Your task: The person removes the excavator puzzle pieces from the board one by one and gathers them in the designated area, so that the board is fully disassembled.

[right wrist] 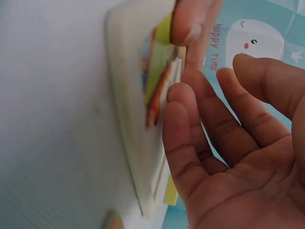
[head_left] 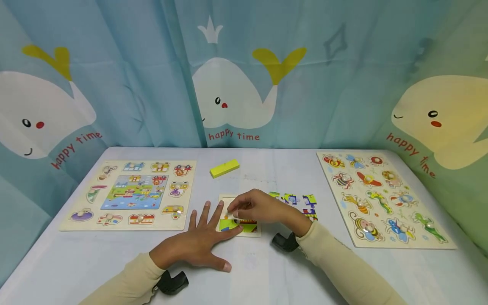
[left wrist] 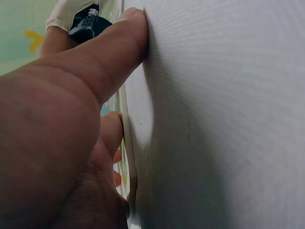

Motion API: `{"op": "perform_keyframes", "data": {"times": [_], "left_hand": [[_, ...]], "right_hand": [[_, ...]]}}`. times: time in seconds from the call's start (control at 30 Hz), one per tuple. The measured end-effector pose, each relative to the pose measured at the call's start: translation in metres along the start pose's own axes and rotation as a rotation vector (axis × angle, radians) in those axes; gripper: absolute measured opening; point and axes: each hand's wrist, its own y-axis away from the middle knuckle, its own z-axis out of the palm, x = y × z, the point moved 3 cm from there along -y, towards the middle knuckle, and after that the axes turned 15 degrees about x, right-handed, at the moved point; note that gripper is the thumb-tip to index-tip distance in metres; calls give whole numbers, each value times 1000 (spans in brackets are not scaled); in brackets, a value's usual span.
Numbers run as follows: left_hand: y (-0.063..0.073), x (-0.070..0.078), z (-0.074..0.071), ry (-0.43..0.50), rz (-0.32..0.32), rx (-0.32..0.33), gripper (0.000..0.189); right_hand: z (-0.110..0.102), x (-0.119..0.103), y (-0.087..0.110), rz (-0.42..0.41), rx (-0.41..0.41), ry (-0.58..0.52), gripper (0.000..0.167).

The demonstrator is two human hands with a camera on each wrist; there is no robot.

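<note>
Right hand (head_left: 259,207) pinches a puzzle piece (head_left: 244,220) over the tray (head_left: 251,232); left hand (head_left: 200,243) flat beside.

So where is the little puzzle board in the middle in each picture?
Head: the small puzzle board lies at table centre, under both hands.
Left wrist: only its pale edge shows, a thin strip beside the left hand.
Right wrist: it stands on edge at centre, the right hand's fingertips on a loose piece.
Shared landmark: the white table, seen in all three.
</note>
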Motion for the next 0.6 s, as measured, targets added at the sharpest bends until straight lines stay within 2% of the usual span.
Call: {"op": "perform_keyframes", "data": {"times": [0.23, 0.6], "left_hand": [[-1, 0, 0, 5, -2, -3, 83], [-1, 0, 0, -17, -5, 4, 84]], "right_hand": [[6, 0, 1, -3, -14, -13, 19], [8, -4, 1, -20, 13, -9, 17]]}}
